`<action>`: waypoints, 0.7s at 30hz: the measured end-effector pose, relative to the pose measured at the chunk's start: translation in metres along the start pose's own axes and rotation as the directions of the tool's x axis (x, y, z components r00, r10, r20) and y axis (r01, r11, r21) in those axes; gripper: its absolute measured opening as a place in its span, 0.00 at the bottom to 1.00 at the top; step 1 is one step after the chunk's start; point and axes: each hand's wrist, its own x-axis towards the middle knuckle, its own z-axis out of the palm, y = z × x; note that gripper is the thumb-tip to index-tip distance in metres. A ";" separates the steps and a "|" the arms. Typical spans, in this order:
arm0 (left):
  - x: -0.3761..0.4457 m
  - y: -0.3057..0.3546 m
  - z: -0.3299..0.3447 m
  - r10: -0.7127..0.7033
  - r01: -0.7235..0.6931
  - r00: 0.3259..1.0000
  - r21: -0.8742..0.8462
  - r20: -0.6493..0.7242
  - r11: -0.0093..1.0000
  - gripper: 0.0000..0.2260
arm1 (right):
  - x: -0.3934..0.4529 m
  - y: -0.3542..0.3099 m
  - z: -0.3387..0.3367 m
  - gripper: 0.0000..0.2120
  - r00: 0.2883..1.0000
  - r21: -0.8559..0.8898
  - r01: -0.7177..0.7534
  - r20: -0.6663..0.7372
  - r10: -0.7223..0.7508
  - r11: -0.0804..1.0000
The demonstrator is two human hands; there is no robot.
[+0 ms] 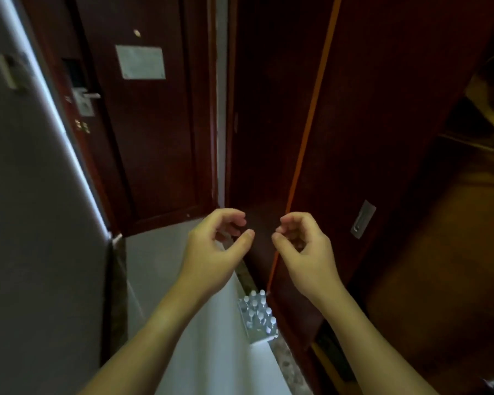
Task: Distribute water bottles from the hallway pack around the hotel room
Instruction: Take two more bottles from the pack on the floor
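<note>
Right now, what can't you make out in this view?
- Bottle pack: caps too small to count; lower part hidden by the right forearm.
- Door notice: text blurred.
- Right side of the room: dark and blurred.
- Left hand and right hand: empty, fingers curled.

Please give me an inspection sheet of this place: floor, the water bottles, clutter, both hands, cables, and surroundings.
Surface: pale floor, bare where visible.
Job's things: pack of water bottles upright on the floor, beside the dark wooden panel; white caps visible.
Clutter: nothing seen.
Grippers: left hand and right hand both empty, fingers curled, raised above the pack.
Cables: nothing seen.
Surroundings: dark wooden door with a notice and a metal handle; grey wall to the left.
</note>
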 end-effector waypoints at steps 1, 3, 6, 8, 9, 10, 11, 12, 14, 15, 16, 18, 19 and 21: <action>0.013 -0.020 0.007 -0.019 0.019 1.000 -0.019 0.014 1.000 0.08 | 0.014 0.017 0.006 0.14 1.000 0.001 -0.026 -0.017 0.026 1.000; 0.034 -0.064 0.025 -0.074 0.075 0.997 -0.055 0.023 0.996 0.08 | 0.039 0.055 0.016 0.14 0.997 0.002 -0.068 -0.029 0.068 0.998; 0.061 -0.139 0.059 -0.197 0.201 0.979 -0.066 0.052 0.977 0.09 | 0.076 0.127 0.027 0.15 0.989 0.011 -0.129 -0.065 0.130 0.992; 0.074 -0.191 0.083 -0.278 0.283 0.957 -0.048 0.086 0.958 0.09 | 0.099 0.181 0.033 0.15 0.979 0.028 -0.172 -0.107 0.174 0.985; 0.080 -0.217 0.097 -0.314 0.318 0.944 -0.029 0.101 0.948 0.09 | 0.110 0.209 0.036 0.15 0.971 0.035 -0.200 -0.125 0.203 0.979; 0.084 -0.242 0.110 -0.352 0.355 0.929 -0.004 0.117 0.935 0.08 | 0.121 0.237 0.039 0.15 0.960 0.031 -0.238 -0.144 0.240 0.971; 0.087 -0.267 0.124 -0.395 0.395 0.909 0.026 0.131 0.918 0.08 | 0.131 0.265 0.043 0.15 0.947 0.027 -0.274 -0.166 0.274 0.961; 0.089 -0.292 0.137 -0.438 0.434 0.887 0.057 0.148 0.899 0.09 | 0.141 0.293 0.046 0.14 0.932 0.018 -0.312 -0.190 0.309 0.950; 0.091 -0.342 0.163 -0.503 0.484 0.841 0.138 0.201 0.864 0.11 | 0.155 0.346 0.053 0.11 0.897 -0.023 -0.401 -0.212 0.388 0.916; 0.091 -0.367 0.175 -0.524 0.491 0.820 0.186 0.232 0.851 0.11 | 0.161 0.372 0.058 0.11 0.884 -0.034 -0.432 -0.216 0.415 0.901; 0.089 -0.392 0.187 -0.543 0.495 0.799 0.231 0.257 0.838 0.12 | 0.165 0.396 0.062 0.11 0.873 -0.035 -0.451 -0.225 0.432 0.892; 0.081 -0.443 0.209 -0.591 0.521 0.749 0.285 0.300 0.804 0.12 | 0.169 0.445 0.072 0.11 0.839 -0.071 -0.510 -0.262 0.478 0.857; 0.076 -0.469 0.220 -0.621 0.546 0.711 0.297 0.330 0.783 0.13 | 0.168 0.471 0.078 0.10 0.821 -0.087 -0.539 -0.274 0.500 0.838; 0.062 -0.520 0.241 -0.664 0.591 0.620 0.308 0.418 0.746 0.16 | 0.161 0.528 0.094 0.11 0.786 -0.066 -0.582 -0.301 0.540 0.810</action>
